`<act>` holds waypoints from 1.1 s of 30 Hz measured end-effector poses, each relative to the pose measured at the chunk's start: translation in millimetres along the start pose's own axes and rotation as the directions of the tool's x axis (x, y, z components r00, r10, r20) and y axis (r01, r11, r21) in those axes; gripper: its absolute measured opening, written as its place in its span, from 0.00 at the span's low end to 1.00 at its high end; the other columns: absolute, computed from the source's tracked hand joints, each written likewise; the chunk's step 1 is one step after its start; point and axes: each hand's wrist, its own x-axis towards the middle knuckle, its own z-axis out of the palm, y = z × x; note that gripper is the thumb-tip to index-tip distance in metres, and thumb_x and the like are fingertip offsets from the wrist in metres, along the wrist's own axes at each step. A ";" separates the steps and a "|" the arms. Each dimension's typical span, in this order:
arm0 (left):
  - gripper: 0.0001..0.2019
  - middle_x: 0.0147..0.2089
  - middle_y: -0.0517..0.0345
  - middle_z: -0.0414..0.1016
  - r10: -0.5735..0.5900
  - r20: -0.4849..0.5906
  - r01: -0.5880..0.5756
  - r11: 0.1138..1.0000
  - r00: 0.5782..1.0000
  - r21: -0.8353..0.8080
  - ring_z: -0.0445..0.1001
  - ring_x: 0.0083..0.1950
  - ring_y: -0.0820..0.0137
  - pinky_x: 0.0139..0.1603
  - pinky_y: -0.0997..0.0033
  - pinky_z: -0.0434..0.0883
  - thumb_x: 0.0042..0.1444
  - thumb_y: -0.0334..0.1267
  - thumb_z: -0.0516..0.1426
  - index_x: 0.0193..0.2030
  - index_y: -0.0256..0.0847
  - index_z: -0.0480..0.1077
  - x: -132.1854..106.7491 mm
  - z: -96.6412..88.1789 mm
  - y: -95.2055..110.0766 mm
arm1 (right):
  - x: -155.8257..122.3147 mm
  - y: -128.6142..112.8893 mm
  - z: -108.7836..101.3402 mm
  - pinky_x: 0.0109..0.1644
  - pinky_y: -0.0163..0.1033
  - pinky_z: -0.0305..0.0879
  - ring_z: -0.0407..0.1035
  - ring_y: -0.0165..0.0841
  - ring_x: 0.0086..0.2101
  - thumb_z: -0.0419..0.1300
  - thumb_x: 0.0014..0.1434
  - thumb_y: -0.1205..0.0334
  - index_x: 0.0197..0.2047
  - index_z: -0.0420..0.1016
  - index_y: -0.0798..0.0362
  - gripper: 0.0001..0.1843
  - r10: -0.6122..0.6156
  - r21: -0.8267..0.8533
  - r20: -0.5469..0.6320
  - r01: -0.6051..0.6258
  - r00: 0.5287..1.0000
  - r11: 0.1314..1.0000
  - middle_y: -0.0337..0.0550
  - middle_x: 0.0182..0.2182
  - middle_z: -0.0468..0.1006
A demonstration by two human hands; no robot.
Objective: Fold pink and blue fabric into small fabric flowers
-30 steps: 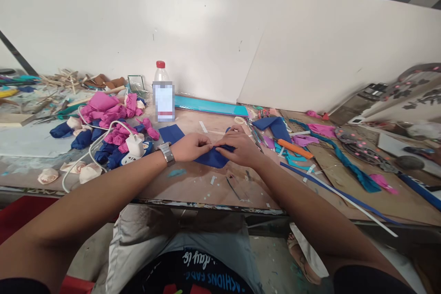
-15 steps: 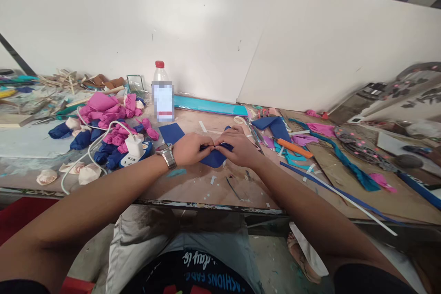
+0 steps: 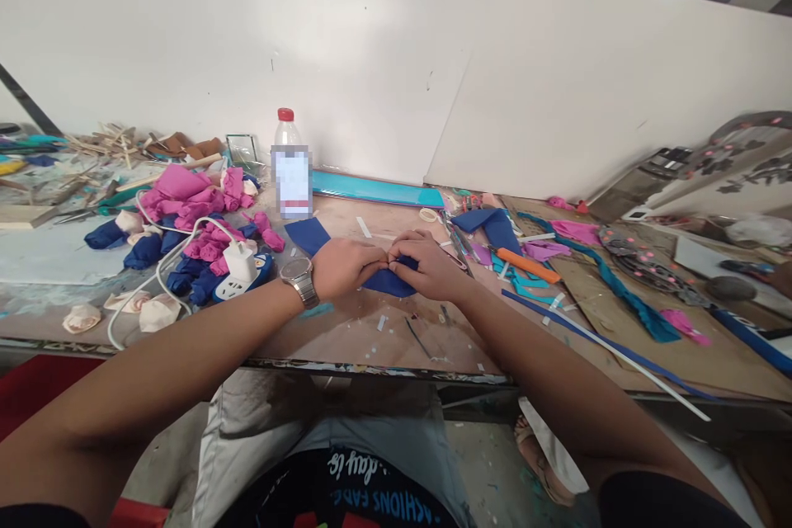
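Fabric (image 3: 388,285), blue (shirt lettering (image 3: 359,470): "day")

Soft glare across white wall (image 3: 371,58)

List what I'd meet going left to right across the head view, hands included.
Wooden block → pink fabric pile → red-capped bottle → left hand → blue fabric → right hand → orange-handled tool → pink scrap.

The deep-blue piece (image 3: 389,285) — thin, matte, pinched at its top and partly hidden — sits toward six o'clock from the view's centre.
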 end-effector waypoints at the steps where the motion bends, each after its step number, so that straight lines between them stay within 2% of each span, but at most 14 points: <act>1: 0.18 0.39 0.57 0.83 -0.006 -0.002 0.006 1.000 1.000 0.010 0.79 0.40 0.66 0.34 0.68 0.58 0.73 0.47 0.49 0.43 0.43 0.77 -0.1 0.7 -1.2 | -0.3 0.9 0.7 0.59 0.50 0.55 0.71 0.40 0.47 0.58 0.67 0.59 0.38 0.74 0.50 0.06 0.000 0.005 -0.012 0.000 1.000 1.000 0.43 0.38 0.80; 4: 0.19 0.37 0.56 0.83 -0.029 0.010 0.028 0.999 1.000 0.028 0.79 0.39 0.66 0.33 0.68 0.57 0.73 0.49 0.49 0.42 0.44 0.77 0.6 1.8 -4.1 | -0.5 2.4 2.4 0.60 0.51 0.55 0.72 0.41 0.47 0.60 0.66 0.58 0.40 0.76 0.49 0.05 -0.006 0.003 -0.030 0.006 1.000 1.000 0.43 0.39 0.81; 9: 0.17 0.37 0.56 0.83 -0.038 0.029 0.038 0.999 0.999 -0.004 0.79 0.39 0.66 0.34 0.69 0.58 0.72 0.49 0.51 0.44 0.44 0.78 2.0 -0.2 -0.2 | 0.8 1.5 3.0 0.59 0.50 0.57 0.72 0.40 0.46 0.59 0.65 0.61 0.37 0.74 0.50 0.05 0.006 0.016 -0.022 -0.005 1.000 1.000 0.43 0.38 0.81; 19: 0.16 0.29 0.58 0.80 -0.083 0.045 0.089 0.982 0.996 -0.164 0.71 0.29 0.71 0.32 0.69 0.55 0.69 0.45 0.54 0.39 0.43 0.81 0.7 -2.0 -1.3 | 0.2 -1.7 -2.2 0.59 0.52 0.54 0.71 0.41 0.47 0.60 0.65 0.58 0.37 0.77 0.50 0.07 0.013 0.009 -0.004 -0.013 1.000 1.000 0.44 0.38 0.82; 25: 0.14 0.32 0.59 0.81 -0.106 0.081 0.126 0.945 0.991 -0.302 0.70 0.29 0.73 0.33 0.71 0.58 0.67 0.43 0.55 0.40 0.41 0.81 1.6 -2.6 0.4 | 0.3 -2.1 -3.3 0.58 0.51 0.54 0.72 0.41 0.46 0.58 0.65 0.60 0.36 0.75 0.51 0.07 -0.001 -0.009 -0.007 0.000 1.000 1.000 0.44 0.37 0.82; 33: 0.16 0.29 0.59 0.78 -0.115 0.111 0.146 0.934 0.987 -0.328 0.68 0.29 0.74 0.32 0.72 0.56 0.67 0.44 0.54 0.37 0.39 0.80 3.3 1.8 -6.5 | -0.4 0.1 -4.2 0.58 0.52 0.52 0.72 0.40 0.43 0.61 0.65 0.57 0.37 0.78 0.50 0.08 -0.011 -0.058 0.003 0.012 1.000 0.998 0.42 0.35 0.83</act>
